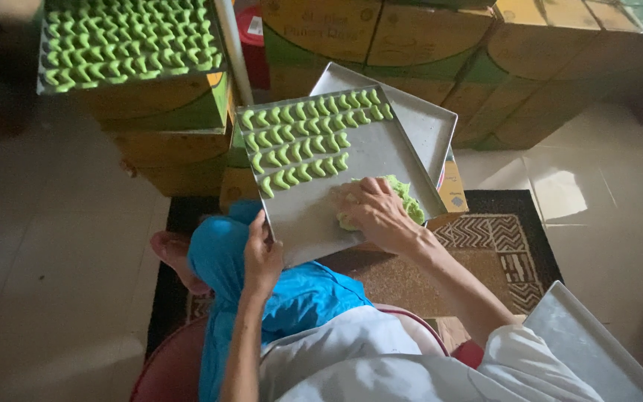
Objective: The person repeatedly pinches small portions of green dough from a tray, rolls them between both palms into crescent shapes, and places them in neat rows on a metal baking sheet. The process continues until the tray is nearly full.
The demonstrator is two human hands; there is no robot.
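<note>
Stacked yellow-green cardboard boxes (426, 45) stood along the far side of the floor, one at the far left carrying a full tray of green pieces (124, 41). A patterned rug (500, 246) lay on the floor under the seated person. A metal baking tray (381, 160) rested tilted on the lap, green crescent cookies (299, 141) filling its far half in rows. Left hand (262, 257) gripped the tray's near-left edge, fingers curled. Right hand (373, 212) pressed down, fingers together, on a lump of green dough (409, 199) at the tray's near-right edge.
</note>
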